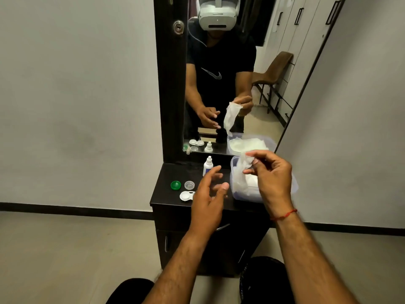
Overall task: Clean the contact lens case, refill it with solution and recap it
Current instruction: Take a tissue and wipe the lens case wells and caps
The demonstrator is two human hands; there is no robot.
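Head view: with tissue [240, 172] pinched in right hand [271, 178] and left hand [208, 194] empty, fingers relaxed, over uncapped lens case [185, 196] on tabletop [162, 195], pull sheet clear of tub [294, 186], then steady case and wipe each well.

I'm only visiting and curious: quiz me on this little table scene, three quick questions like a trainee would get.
1. True or false: the right hand pinches a white tissue above the clear tub.
2. What colour is the cap lying farthest left on the table? A) green B) red C) blue
3. Fill in: the left hand, fingers spread, holds ____.

Key: 1 true; 2 A; 3 nothing.
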